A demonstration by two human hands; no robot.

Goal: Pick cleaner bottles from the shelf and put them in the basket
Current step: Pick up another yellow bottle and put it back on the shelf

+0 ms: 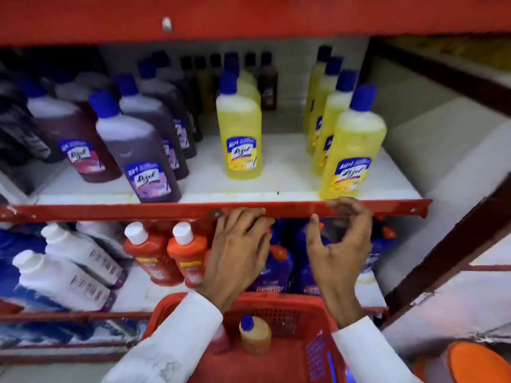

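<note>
Yellow cleaner bottles with blue caps stand on the white middle shelf: one in the centre (pixel 240 134) and a row at the right, the nearest (pixel 352 150) by the shelf's front edge. Purple bottles (pixel 138 150) stand to the left. My right hand (pixel 340 244) hovers just below that nearest yellow bottle, fingers curled apart and empty. My left hand (pixel 237 250) hangs in front of the red shelf rail (pixel 166 210), fingers spread, holding nothing. Below both hands sits the red basket (pixel 318 352), with one yellow bottle (pixel 254 337) standing inside.
The lower shelf carries white bottles (pixel 63 275), orange-red bottles (pixel 168 255) and blue bottles (pixel 276 269) behind my hands. A red shelf board (pixel 249 15) runs overhead. A dark upright post (pixel 448 244) slants down the right. An orange object (pixel 475 360) lies at bottom right.
</note>
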